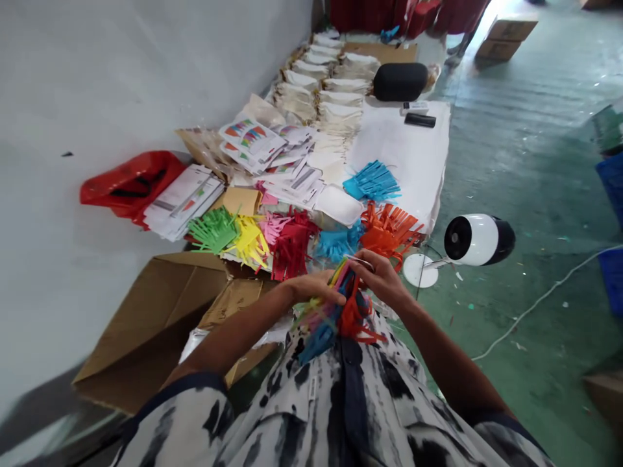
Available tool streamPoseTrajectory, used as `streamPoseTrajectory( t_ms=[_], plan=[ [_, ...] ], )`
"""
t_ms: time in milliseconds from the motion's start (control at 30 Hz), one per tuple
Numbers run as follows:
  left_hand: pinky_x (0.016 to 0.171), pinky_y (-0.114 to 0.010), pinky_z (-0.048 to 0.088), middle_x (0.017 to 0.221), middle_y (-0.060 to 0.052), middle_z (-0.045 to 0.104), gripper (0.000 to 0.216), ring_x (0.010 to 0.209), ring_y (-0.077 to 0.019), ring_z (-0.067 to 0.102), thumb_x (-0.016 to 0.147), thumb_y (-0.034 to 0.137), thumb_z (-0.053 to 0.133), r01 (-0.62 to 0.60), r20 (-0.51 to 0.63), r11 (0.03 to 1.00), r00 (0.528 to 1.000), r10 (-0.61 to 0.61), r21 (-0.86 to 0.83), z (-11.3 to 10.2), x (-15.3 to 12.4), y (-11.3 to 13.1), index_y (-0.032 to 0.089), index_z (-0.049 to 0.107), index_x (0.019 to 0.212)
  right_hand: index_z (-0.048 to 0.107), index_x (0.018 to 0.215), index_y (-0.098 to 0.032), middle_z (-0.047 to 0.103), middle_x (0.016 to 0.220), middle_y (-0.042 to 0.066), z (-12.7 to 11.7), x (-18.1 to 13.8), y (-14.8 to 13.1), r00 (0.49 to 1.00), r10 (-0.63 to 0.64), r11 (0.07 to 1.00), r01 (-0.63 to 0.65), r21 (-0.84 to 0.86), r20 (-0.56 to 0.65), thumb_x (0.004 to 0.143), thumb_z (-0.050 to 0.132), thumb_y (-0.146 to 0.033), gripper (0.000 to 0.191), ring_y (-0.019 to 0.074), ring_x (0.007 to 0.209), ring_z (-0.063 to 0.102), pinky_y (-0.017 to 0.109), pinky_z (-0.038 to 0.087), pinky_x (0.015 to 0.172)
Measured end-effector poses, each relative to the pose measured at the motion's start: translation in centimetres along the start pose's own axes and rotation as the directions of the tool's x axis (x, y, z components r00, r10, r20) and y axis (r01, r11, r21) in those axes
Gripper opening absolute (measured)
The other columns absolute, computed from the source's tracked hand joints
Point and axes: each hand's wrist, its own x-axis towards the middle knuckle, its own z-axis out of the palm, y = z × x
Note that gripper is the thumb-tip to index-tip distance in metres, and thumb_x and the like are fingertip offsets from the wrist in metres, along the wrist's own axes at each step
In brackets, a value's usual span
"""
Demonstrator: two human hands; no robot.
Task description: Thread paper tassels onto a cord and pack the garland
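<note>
Just above my lap, my left hand [318,287] grips a bundle of coloured paper fringes [324,327], with yellow, pink and blue strips hanging below the fingers. My right hand [384,279] pinches the top of the same bundle, where an orange fringe [354,318] hangs down. A thin pale line shows at its fingertips; I cannot make out what it is. Beyond the hands lie piles of fringes: green [215,229], yellow [250,241], pink [273,227], dark red [293,243], blue [337,244] and orange [389,228]. Another blue fringe pile [372,181] lies farther back.
Printed cards [253,146] and rows of white bundles [341,113] cover the work surface, with a black case [400,82] behind. A red bag [131,181] lies left. An open cardboard box [160,311] stands beside my left arm, a black-and-white lamp [479,240] at right.
</note>
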Motion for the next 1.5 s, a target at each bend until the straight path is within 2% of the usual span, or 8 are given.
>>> streamPoseTrajectory(
  t_ms=[167, 300, 467, 633, 767, 933, 1233, 1500],
  plan=[
    [0.074, -0.027, 0.053, 0.087, -0.004, 0.072, 0.053, 0.077, -0.0163, 0.066, 0.055, 0.039, 0.098, -0.008, -0.163, 0.994, 0.987, -0.009, -0.107, 2.7, 0.8, -3.1, 0.013, 0.076, 0.096, 0.062, 0.088, -0.021, 0.055, 0.072, -0.002, -0.5, -0.7, 0.3, 0.991, -0.131, 0.972, 0.121, -0.204, -0.038, 0.098, 0.060, -0.060, 0.040, 0.0124, 0.065, 0.046, 0.025, 0.039, 0.058],
    [0.060, -0.023, 0.042, 0.070, 0.002, 0.061, 0.029, 0.064, -0.0111, 0.052, 0.064, 0.032, 0.087, -0.094, -0.366, 0.991, 0.923, 0.121, 0.091, 3.6, 1.8, -2.3, 0.013, 0.070, 0.079, 0.062, 0.108, -0.023, 0.048, 0.062, -0.008, -0.7, -0.7, -0.2, 1.000, -0.007, 0.955, 0.013, -0.297, 0.021, 0.089, 0.071, -0.061, 0.043, 0.0118, 0.057, 0.040, 0.025, 0.029, 0.052],
    [0.068, -0.023, 0.045, 0.078, 0.003, 0.063, 0.030, 0.075, -0.0142, 0.056, 0.059, 0.019, 0.082, -0.116, -0.469, 0.920, 0.832, 0.296, 0.375, 3.3, 2.7, -0.1, 0.013, 0.071, 0.086, 0.054, 0.078, -0.022, 0.045, 0.065, -0.005, -0.1, -0.2, -0.7, 0.976, -0.171, 0.895, 0.098, -0.435, -0.132, 0.092, 0.067, -0.056, 0.040, 0.0114, 0.061, 0.037, 0.026, 0.031, 0.058],
    [0.078, -0.027, 0.052, 0.097, -0.004, 0.072, 0.067, 0.087, -0.0193, 0.064, 0.056, 0.029, 0.093, -0.099, -0.181, 0.991, 0.977, 0.113, 0.085, 1.9, 1.7, 1.0, 0.015, 0.069, 0.116, 0.059, 0.089, -0.022, 0.050, 0.072, -0.003, -1.1, -0.4, -2.4, 0.974, -0.225, 0.915, 0.202, -0.349, -0.025, 0.099, 0.059, -0.051, 0.030, 0.0130, 0.065, 0.042, 0.027, 0.036, 0.063],
    [0.072, -0.028, 0.052, 0.093, -0.004, 0.072, 0.063, 0.080, -0.0177, 0.063, 0.049, 0.027, 0.096, -0.071, -0.062, 0.997, 0.995, 0.072, 0.026, 1.8, 1.2, 0.3, 0.015, 0.072, 0.106, 0.061, 0.094, -0.023, 0.055, 0.077, -0.002, -2.0, -1.1, -4.0, 0.965, -0.238, 0.902, 0.261, -0.345, 0.108, 0.100, 0.060, -0.048, 0.026, 0.0140, 0.067, 0.045, 0.028, 0.038, 0.065],
    [0.056, -0.026, 0.045, 0.069, -0.001, 0.065, 0.025, 0.061, -0.0136, 0.055, 0.064, 0.026, 0.086, -0.034, -0.187, 0.990, 0.981, 0.059, 0.134, 3.4, 1.1, -0.7, 0.015, 0.067, 0.077, 0.062, 0.095, -0.023, 0.056, 0.078, -0.002, -2.1, -1.3, -4.1, 0.953, -0.244, 0.870, 0.296, -0.395, 0.178, 0.100, 0.062, -0.044, 0.022, 0.0126, 0.067, 0.046, 0.027, 0.038, 0.068],
    [0.064, -0.020, 0.044, 0.075, 0.004, 0.061, 0.039, 0.066, -0.0088, 0.051, 0.060, 0.024, 0.093, -0.221, -0.509, 0.962, 0.816, 0.272, 0.159, 2.7, 0.0, -1.4, 0.015, 0.068, 0.089, 0.063, 0.095, -0.022, 0.054, 0.075, -0.003, -0.9, 0.3, -2.6, 0.965, -0.242, 0.901, 0.263, -0.345, 0.103, 0.101, 0.060, -0.049, 0.028, 0.0123, 0.065, 0.044, 0.026, 0.035, 0.063],
    [0.061, -0.022, 0.047, 0.073, 0.000, 0.065, 0.041, 0.062, -0.0104, 0.056, 0.059, 0.031, 0.096, -0.055, -0.281, 0.998, 0.958, 0.063, 0.037, 1.1, -2.1, -1.2, 0.013, 0.066, 0.081, 0.066, 0.098, -0.020, 0.047, 0.065, -0.006, 0.1, 0.3, -4.1, 0.919, -0.306, 0.863, 0.379, -0.335, 0.251, 0.100, 0.062, -0.042, 0.023, 0.0093, 0.057, 0.035, 0.022, 0.029, 0.056]
  ],
)
